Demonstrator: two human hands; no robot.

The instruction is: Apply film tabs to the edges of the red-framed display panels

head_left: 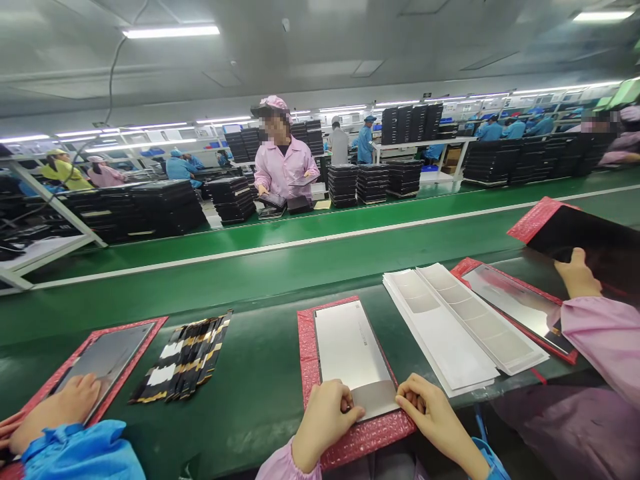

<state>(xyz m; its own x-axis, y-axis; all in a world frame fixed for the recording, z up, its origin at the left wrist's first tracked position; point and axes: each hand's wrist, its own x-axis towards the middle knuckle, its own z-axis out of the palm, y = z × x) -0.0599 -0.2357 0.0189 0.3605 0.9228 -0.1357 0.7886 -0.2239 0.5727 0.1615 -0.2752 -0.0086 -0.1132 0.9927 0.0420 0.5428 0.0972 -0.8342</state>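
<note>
Panel (347, 343) — smooth matt silver metal; bubble-wrap pouch (365, 443) — glossy red plastic; stacked sheets (450, 327) — matt white paper.

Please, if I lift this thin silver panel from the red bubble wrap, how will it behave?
It looks thin and probably fragile, since the silver panel lies on a red bubble-wrap sleeve. Its smooth face may be slippery for the left hand and right hand. Being wide and thin, it might flex if lifted by one edge.
</note>
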